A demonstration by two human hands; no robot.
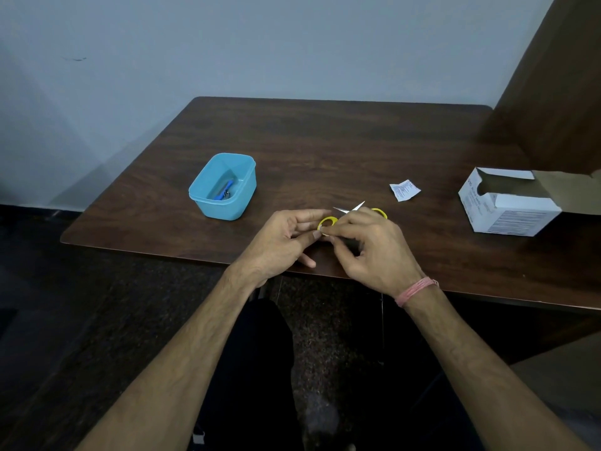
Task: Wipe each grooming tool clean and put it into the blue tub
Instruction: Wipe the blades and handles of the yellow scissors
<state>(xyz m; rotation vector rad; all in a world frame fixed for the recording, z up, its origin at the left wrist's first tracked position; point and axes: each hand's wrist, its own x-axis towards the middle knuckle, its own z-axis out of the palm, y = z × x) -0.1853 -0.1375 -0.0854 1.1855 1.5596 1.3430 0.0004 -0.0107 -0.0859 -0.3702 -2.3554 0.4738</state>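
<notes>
Small scissors with yellow handles are near the table's front edge, blades spread open and pointing away from me. My left hand holds one yellow loop between thumb and fingers. My right hand covers the middle of the scissors and pinches a small white wipe against that loop; the other yellow loop shows past its knuckles. The blue tub stands to the left, apart from my hands, with a blue-handled tool lying inside it.
A torn white sachet wrapper lies beyond the scissors to the right. An open white cardboard box sits at the right side of the dark wooden table. A wall stands behind the table.
</notes>
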